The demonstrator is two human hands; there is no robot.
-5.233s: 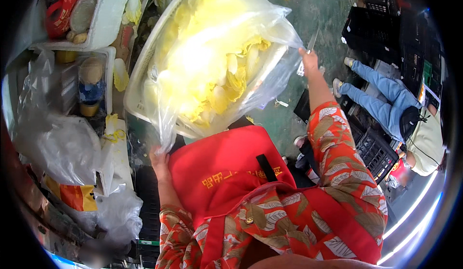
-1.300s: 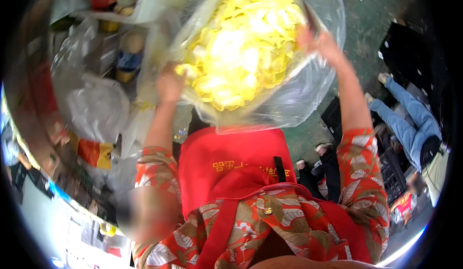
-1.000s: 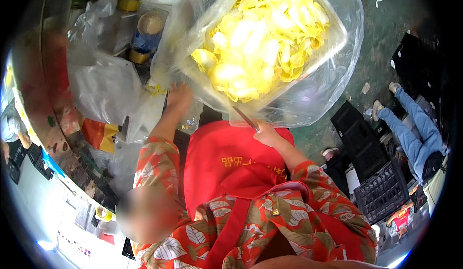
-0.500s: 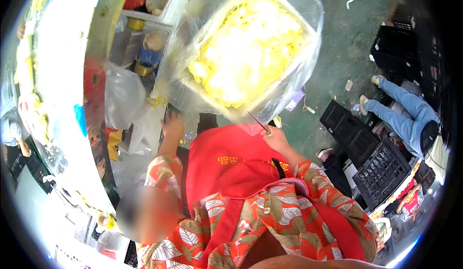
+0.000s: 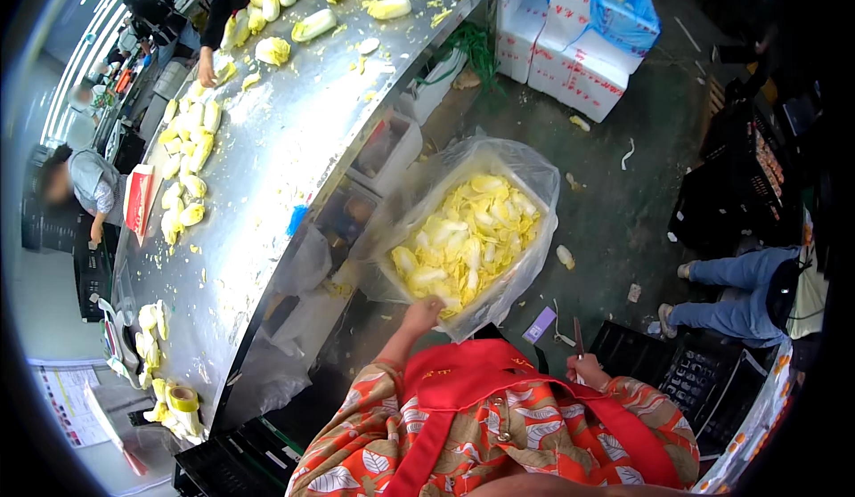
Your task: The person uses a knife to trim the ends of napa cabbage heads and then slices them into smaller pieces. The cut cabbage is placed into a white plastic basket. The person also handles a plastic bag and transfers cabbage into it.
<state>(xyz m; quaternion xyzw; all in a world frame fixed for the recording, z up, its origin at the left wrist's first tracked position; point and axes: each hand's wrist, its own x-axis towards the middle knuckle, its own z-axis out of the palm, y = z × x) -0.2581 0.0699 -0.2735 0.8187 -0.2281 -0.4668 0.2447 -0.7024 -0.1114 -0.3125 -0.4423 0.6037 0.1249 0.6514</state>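
Observation:
My left hand point(image 5: 426, 313) is at the near-left rim of a box point(image 5: 392, 285) lined with a clear plastic bag point(image 5: 537, 270). Its fingers look curled, and whatever they hold is hidden at that edge. Loose yellow and white cabbage leaves point(image 5: 472, 243) fill the box, which sits low in front of me. Over on the right, my right hand point(image 5: 588, 371) is closed round a knife point(image 5: 579, 338), its blade pointing away from me. Beyond the box's near-right side lies a purple card-like piece point(image 5: 540, 325) on the floor.
A long metal table point(image 5: 258, 185) with several cabbages point(image 5: 191, 141) runs along my left. White foam boxes point(image 5: 570, 74) stand at the far right of it. Black crates point(image 5: 695, 372) and a person in blue jeans point(image 5: 739, 292) are on my right. Another person's hand point(image 5: 207, 68) reaches onto the table.
My left hand has come from beside the under-table shelf to the box's rim. The right hand has moved right with the knife, away from the box. My view now takes in more of the table.

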